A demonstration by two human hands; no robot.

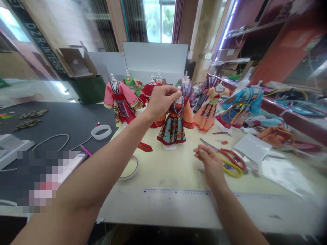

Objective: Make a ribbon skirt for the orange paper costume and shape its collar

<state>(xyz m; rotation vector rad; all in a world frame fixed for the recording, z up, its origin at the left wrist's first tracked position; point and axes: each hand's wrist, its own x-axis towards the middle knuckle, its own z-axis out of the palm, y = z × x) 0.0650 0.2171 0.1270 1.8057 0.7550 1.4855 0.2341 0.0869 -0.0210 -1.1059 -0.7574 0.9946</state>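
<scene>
1. Head view: the left hand [163,100] has its finger and thumb pinched close at the white top of a little stand [170,147]. It seems to have hold of that top, maybe so the stand won't wobble.
2. Right under that pinch hangs the small dress [173,127], standing up straight. Holding it from above leaves its front easy to see.
3. Blue-gray beads [182,105] loop down the dress's neck, just below the pinch. I cannot tell if the fingers have caught them too.
4. Lower down and to the right of the pinch is the right hand [211,163]. Its fingers are bent, with the tips near each other. I cannot tell if they hold something tiny.
5. Red-handled scissors [233,157] lie just beside the right hand, perhaps so they are quick to grab.
6. Behind the pinch and to both sides stand more dresses, like the pink dress [120,92] and the orange dress [212,105]. Stands probably keep them from getting squashed.
7. A ruler [176,191] lies flat, nearer the person than both hands.
</scene>
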